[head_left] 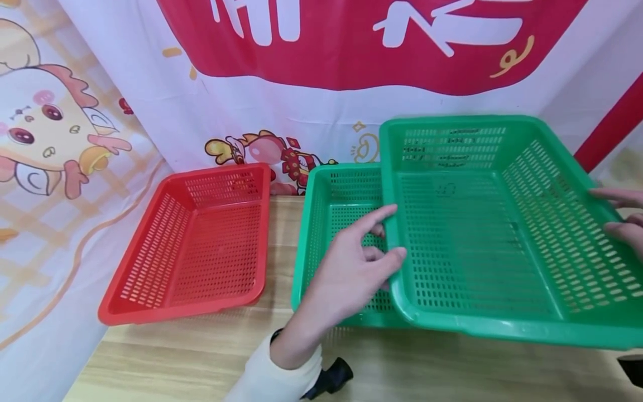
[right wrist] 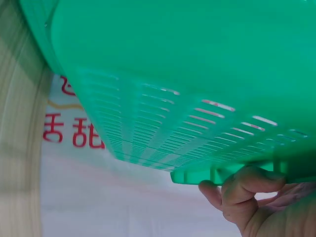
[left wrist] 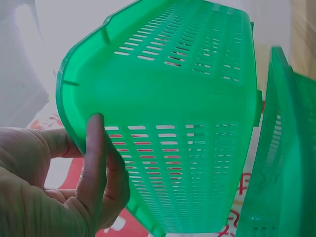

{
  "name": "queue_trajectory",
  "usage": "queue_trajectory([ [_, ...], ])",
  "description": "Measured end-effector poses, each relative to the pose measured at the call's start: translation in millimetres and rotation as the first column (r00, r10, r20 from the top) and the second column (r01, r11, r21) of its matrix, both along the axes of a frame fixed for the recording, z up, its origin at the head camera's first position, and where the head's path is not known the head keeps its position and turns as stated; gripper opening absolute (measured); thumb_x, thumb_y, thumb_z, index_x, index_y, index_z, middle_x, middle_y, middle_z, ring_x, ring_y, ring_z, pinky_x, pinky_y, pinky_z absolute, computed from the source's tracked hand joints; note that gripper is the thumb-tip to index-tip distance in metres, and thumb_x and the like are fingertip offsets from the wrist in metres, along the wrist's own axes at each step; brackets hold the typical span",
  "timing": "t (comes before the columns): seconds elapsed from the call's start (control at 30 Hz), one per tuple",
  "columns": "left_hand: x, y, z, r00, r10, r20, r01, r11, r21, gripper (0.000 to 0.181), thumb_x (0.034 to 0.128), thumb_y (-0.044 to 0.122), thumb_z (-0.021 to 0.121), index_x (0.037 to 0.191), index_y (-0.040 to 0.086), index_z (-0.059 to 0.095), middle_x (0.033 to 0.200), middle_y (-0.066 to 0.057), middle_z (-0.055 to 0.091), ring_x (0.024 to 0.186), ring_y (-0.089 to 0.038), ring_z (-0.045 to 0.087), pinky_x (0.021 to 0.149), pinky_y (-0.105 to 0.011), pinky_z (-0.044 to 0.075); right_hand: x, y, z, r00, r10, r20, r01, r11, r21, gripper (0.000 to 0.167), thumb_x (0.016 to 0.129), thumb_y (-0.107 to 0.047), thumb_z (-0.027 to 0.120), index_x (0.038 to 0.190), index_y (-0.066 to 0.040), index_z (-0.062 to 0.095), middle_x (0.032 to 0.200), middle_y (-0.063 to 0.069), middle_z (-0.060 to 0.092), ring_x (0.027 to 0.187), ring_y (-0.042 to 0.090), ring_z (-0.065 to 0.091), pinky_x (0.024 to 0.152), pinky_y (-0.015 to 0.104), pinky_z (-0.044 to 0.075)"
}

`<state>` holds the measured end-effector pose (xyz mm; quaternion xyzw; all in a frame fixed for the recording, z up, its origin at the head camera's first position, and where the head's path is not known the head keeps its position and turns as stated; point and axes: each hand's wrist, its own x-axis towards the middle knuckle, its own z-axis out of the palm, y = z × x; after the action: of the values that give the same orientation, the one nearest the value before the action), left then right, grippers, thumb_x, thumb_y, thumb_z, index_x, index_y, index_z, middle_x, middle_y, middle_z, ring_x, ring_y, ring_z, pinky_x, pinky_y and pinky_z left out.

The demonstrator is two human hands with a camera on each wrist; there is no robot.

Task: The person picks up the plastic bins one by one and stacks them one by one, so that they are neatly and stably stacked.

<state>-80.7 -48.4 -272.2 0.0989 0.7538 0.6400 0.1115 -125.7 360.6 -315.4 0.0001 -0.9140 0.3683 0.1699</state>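
Note:
A large green slotted plastic basket (head_left: 522, 331) is held up at the right of the head view, tilted, with nothing inside. My left hand (head_left: 346, 268) grips its left rim; in the left wrist view the thumb and fingers pinch that edge. At the opposite rim, my right hand (head_left: 628, 218) holds on, partly cut off by the frame edge. The right wrist view shows the right-hand fingers (right wrist: 242, 190) curled on the rim from outside. Partly beneath the raised basket stands a second green basket (head_left: 312, 234), its right part hidden.
To the left, a red slotted basket (head_left: 264, 234) stands on the wooden table (head_left: 166, 357), a strip of tabletop between it and the green one. Printed cloth (head_left: 331, 111) hangs close behind the baskets and along the left side.

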Motion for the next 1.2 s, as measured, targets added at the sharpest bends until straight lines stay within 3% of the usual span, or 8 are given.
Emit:
queue_trajectory([
  [0.13, 1.3, -13.8, 1.9, 1.0, 0.014, 0.006, -0.014, 1.0, -0.008, 0.061, 0.099, 0.016, 0.071, 0.154, 0.034, 0.051, 0.121, -0.006, 0.056, 0.065, -0.017, 0.071, 0.067, -0.033, 0.062, 11.4, -34, 20.4, 0.995, 0.069, -0.067, -0.075, 0.992, -0.098, 0.071, 0.1, 0.007, 0.045, 0.133, -0.055, 0.059, 0.102, -0.034, 0.045, 0.043, -0.005, 0.048, 0.036, 0.016, 0.04],
  [0.2, 1.8, -20.6, 3.6, 1.0, 0.025, 0.014, -0.025, 1.0, -0.01, 0.062, 0.099, 0.015, 0.071, 0.154, 0.033, 0.05, 0.121, -0.008, 0.056, 0.068, -0.017, 0.072, 0.068, -0.035, 0.064, 9.7, -41, 23.6, 0.995, 0.09, -0.052, -0.094, 0.992, -0.081, 0.063, 0.102, 0.005, 0.048, 0.138, -0.044, 0.063, 0.096, -0.034, 0.049, 0.044, -0.001, 0.051, 0.038, 0.015, 0.043],
  [0.3, 2.2, -31.4, 6.2, 0.999, 0.041, 0.027, -0.04, 0.999, -0.018, 0.062, 0.0995, 0.014, 0.07, 0.155, 0.033, 0.049, 0.124, -0.009, 0.055, 0.071, -0.019, 0.074, 0.069, -0.035, 0.064, 7.2, -56, 26.9, 0.996, 0.084, 0.045, -0.084, 0.996, -0.002, 0.051, 0.106, -0.001, 0.047, 0.153, -0.019, 0.055, 0.112, -0.006, 0.061, 0.05, -0.001, 0.057, 0.044, 0.016, 0.049],
  [0.4, 1.7, -42.9, 8.0, 0.998, 0.062, 0.034, -0.06, 0.997, -0.041, 0.062, 0.1, 0.013, 0.07, 0.155, 0.032, 0.049, 0.126, -0.009, 0.054, 0.072, -0.019, 0.074, 0.071, -0.034, 0.064, 5.5, -74, 30.5, 0.992, 0.052, 0.112, -0.06, 0.996, 0.071, 0.048, 0.108, -0.007, 0.05, 0.155, 0.001, 0.046, 0.123, 0.026, 0.059, 0.054, 0.004, 0.059, 0.048, 0.017, 0.052],
  [0.43, 1.3, -46.5, 8.2, 0.997, 0.069, 0.036, -0.067, 0.996, -0.052, 0.062, 0.0999, 0.014, 0.07, 0.155, 0.032, 0.049, 0.127, -0.009, 0.054, 0.071, -0.019, 0.074, 0.071, -0.035, 0.064, 4.4, -78, 30.6, 0.991, 0.055, 0.122, -0.065, 0.995, 0.079, 0.048, 0.108, -0.009, 0.051, 0.155, 0.0, 0.047, 0.128, 0.036, 0.054, 0.055, 0.004, 0.06, 0.048, 0.018, 0.053],
  [0.67, -2.1, -70.7, 7.1, 0.993, 0.111, 0.032, -0.105, 0.983, -0.148, 0.065, 0.0986, 0.017, 0.073, 0.157, 0.031, 0.048, 0.129, -0.009, 0.054, 0.065, -0.018, 0.068, 0.074, -0.035, 0.065, -3.3, -99, 30.6, 0.976, 0.116, 0.185, -0.125, 0.991, 0.039, 0.054, 0.105, -0.018, 0.06, 0.156, -0.005, 0.048, 0.12, 0.035, 0.066, 0.063, 0.011, 0.07, 0.054, 0.024, 0.06],
  [1.0, -4.7, -102.0, 4.6, 0.988, 0.146, 0.042, -0.138, 0.979, -0.146, 0.067, 0.0976, 0.013, 0.072, 0.158, 0.026, 0.046, 0.133, -0.015, 0.055, 0.097, -0.026, 0.079, 0.079, -0.041, 0.066, -8.3, -125, 35.0, 0.941, 0.215, 0.262, -0.209, 0.977, -0.052, 0.056, 0.108, -0.022, 0.058, 0.16, -0.008, 0.042, 0.117, 0.031, 0.069, 0.07, 0.013, 0.074, 0.06, 0.027, 0.063],
  [1.2, -8.8, -109.9, -0.7, 0.987, 0.148, 0.061, -0.136, 0.976, -0.168, 0.068, 0.0987, 0.012, 0.07, 0.16, 0.023, 0.043, 0.134, -0.016, 0.058, 0.102, -0.027, 0.078, 0.082, -0.043, 0.066, -9.9, -129, 29.1, 0.923, 0.264, 0.279, -0.251, 0.964, -0.083, 0.057, 0.107, -0.021, 0.059, 0.16, -0.008, 0.042, 0.136, 0.027, 0.056, 0.076, 0.011, 0.072, 0.065, 0.024, 0.063],
])
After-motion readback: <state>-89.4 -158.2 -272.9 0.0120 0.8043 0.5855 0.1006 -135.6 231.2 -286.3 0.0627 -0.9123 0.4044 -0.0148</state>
